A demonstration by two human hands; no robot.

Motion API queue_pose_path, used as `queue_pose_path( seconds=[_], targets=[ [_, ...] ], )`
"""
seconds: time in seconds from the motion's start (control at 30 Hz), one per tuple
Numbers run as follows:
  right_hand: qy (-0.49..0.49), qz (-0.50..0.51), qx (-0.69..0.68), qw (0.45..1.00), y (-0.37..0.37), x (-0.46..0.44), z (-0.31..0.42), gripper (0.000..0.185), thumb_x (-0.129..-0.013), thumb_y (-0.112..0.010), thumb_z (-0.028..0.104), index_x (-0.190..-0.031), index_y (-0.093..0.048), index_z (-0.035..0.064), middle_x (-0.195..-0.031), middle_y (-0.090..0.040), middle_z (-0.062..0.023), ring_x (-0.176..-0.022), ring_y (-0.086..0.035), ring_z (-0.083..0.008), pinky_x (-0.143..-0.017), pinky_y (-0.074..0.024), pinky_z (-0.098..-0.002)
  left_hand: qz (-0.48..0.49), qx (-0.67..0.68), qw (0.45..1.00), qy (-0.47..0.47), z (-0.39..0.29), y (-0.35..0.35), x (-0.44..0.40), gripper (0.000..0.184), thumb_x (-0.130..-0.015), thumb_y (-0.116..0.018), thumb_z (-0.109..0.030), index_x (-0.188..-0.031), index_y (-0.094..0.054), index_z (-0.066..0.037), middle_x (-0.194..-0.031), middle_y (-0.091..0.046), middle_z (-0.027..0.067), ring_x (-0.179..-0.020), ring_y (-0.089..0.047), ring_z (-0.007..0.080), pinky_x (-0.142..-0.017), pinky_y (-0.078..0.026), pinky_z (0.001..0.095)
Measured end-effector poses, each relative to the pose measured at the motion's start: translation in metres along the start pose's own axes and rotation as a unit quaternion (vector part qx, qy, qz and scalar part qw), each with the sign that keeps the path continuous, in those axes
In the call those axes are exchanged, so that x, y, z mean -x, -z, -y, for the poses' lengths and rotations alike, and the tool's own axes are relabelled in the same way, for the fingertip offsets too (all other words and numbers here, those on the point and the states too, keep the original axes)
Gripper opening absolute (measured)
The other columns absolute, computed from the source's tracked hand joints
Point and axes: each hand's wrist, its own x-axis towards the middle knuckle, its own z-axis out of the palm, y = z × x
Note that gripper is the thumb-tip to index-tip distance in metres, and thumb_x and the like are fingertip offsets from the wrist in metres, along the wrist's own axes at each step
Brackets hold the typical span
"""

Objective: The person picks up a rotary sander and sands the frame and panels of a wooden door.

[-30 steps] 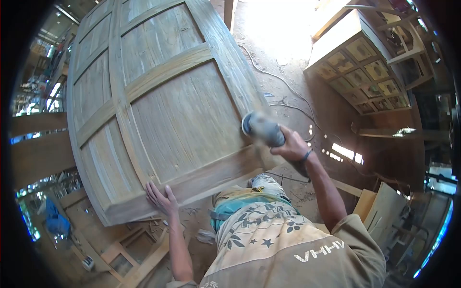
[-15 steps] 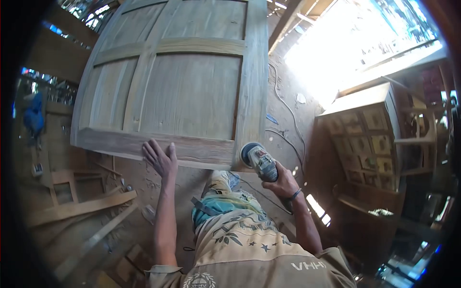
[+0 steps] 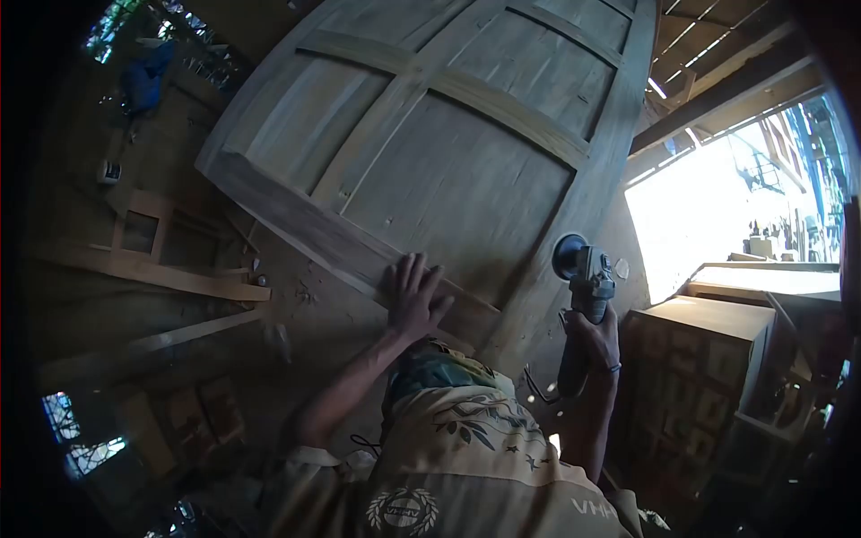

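Note:
A large panelled wooden door [image 3: 484,170] lies in front of me, its near edge close to my waist. My left hand [image 3: 413,300] rests on the bottom rail with its fingers spread. In my right hand [image 3: 595,339] is an angle grinder [image 3: 592,282] fitted with a round dark disc, gripped by its body. The disc [image 3: 569,256] is at the door's right stile, above the lower corner. I cannot tell how firmly it touches the wood. A cord hangs below the tool.
A wooden cabinet with many small compartments [image 3: 691,377] stands to the right, near a bright opening. Timber pieces [image 3: 179,273] and a wooden frame [image 3: 143,224] lie on the left. A blue bag-like thing [image 3: 148,76] hangs at the upper left.
The view has turned, so the door appears slanted, and the light is darker. The grinder has moved up along the right stile from the lower corner. My left hand has moved right along the rail.

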Motion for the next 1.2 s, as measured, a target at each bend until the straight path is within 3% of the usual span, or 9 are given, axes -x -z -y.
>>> queue_pose_path(
  seconds=[0.17, 0.23, 0.37, 0.43, 0.5, 0.63, 0.7, 0.8, 1.2],
  targets=[
    [-0.025, 0.01, -0.113, 0.993, -0.026, 0.023, -0.013, 0.045, -0.078, -0.081, 0.013, -0.116, -0.059, -0.0001, -0.09, -0.066, -0.007, -0.073, -0.066, -0.0154, -0.067, -0.0564, -0.0313, 0.077, 0.093, 0.991, -0.053, -0.056, -0.004, 0.02, 0.066, -0.092, -0.066, -0.049, -0.14, -0.054, -0.006, -0.15, -0.043, 0.0243, -0.14, -0.04, 0.0443, -0.115, -0.034, 0.0529],
    [-0.034, 0.026, -0.106, 0.993, -0.043, 0.024, -0.016, 0.047, -0.078, -0.082, 0.015, -0.116, -0.059, -0.0002, -0.09, -0.066, -0.0072, -0.072, -0.066, -0.0147, -0.067, -0.0561, -0.0304, 0.356, 0.31, 0.877, 0.094, -0.088, 0.034, 0.021, 0.067, -0.091, -0.07, -0.05, -0.138, -0.055, -0.003, -0.142, -0.053, 0.0204, -0.131, -0.053, 0.038, -0.11, -0.042, 0.0428],
    [-0.004, 0.065, -0.039, 0.997, -0.078, 0.027, -0.025, 0.052, -0.078, -0.083, 0.018, -0.119, -0.059, -0.0005, -0.095, -0.068, -0.0081, -0.083, -0.068, -0.0168, -0.075, -0.0563, -0.0319, 0.337, 0.502, 0.783, 0.146, -0.111, 0.009, 0.064, 0.07, -0.089, -0.076, -0.047, -0.135, -0.055, 0.0, -0.132, -0.062, 0.0156, -0.121, -0.061, 0.0307, -0.105, -0.047, 0.0401],
    [0.026, 0.07, -0.009, 0.997, -0.09, 0.032, -0.028, 0.054, -0.077, -0.084, 0.02, -0.12, -0.059, -0.0008, -0.098, -0.069, -0.0086, -0.087, -0.068, -0.0179, -0.078, -0.0562, -0.033, 0.407, 0.594, 0.68, 0.138, -0.12, 0.006, 0.068, 0.068, -0.086, -0.081, -0.039, -0.133, -0.056, 0.003, -0.129, -0.064, 0.0153, -0.119, -0.062, 0.0261, -0.102, -0.049, 0.0394],
    [0.05, 0.072, 0.052, 0.995, -0.102, 0.027, -0.022, 0.058, -0.074, -0.085, 0.021, -0.121, -0.058, -0.0011, -0.103, -0.071, -0.0099, -0.094, -0.068, -0.0193, -0.083, -0.0556, -0.0354, 0.397, 0.596, 0.695, 0.062, -0.115, -0.002, 0.053, 0.059, -0.087, -0.081, -0.031, -0.129, -0.057, 0.003, -0.121, -0.067, 0.0146, -0.114, -0.065, 0.0235, -0.097, -0.052, 0.0374],
    [0.043, 0.033, 0.132, 0.99, -0.118, 0.022, -0.022, 0.061, -0.07, -0.08, 0.023, -0.123, -0.058, -0.0002, -0.105, -0.072, -0.0169, -0.095, -0.071, -0.027, -0.084, -0.0555, -0.0409, 0.448, 0.663, 0.587, 0.121, -0.11, -0.021, 0.034, 0.042, -0.085, -0.08, -0.015, -0.119, -0.062, 0.001, -0.104, -0.071, 0.009, -0.096, -0.07, 0.019, -0.086, -0.057, 0.0332],
    [0.025, 0.024, 0.154, 0.987, -0.123, 0.024, -0.013, 0.061, -0.07, -0.08, 0.023, -0.123, -0.058, 0.0, -0.104, -0.072, -0.0177, -0.095, -0.072, -0.0282, -0.084, -0.0554, -0.0416, 0.416, 0.746, 0.484, 0.194, -0.107, -0.026, 0.032, 0.037, -0.082, -0.079, -0.014, -0.114, -0.064, -0.003, -0.099, -0.07, 0.0058, -0.091, -0.069, 0.0147, -0.083, -0.056, 0.0328],
    [-0.008, 0.009, 0.169, 0.985, -0.136, 0.02, -0.013, 0.061, -0.07, -0.079, 0.023, -0.123, -0.058, 0.0003, -0.104, -0.072, -0.0181, -0.094, -0.072, -0.029, -0.083, -0.0556, -0.0421, 0.48, 0.752, 0.422, 0.163, -0.087, -0.015, 0.021, 0.031, -0.081, -0.079, -0.011, -0.109, -0.066, -0.003, -0.096, -0.07, 0.0047, -0.092, -0.068, 0.0136, -0.082, -0.056, 0.033],
    [-0.045, 0.005, 0.205, 0.978, -0.216, 0.01, 0.016, 0.068, -0.073, -0.078, 0.022, -0.132, -0.052, 0.0009, -0.11, -0.071, -0.0187, -0.099, -0.071, -0.0294, -0.084, -0.0559, -0.042, 0.559, 0.707, 0.372, 0.221, -0.007, -0.005, 0.013, 0.035, -0.081, -0.081, -0.009, -0.112, -0.068, 0.001, -0.1, -0.072, 0.0081, -0.093, -0.069, 0.0155, -0.08, -0.057, 0.0309]
  ],
)
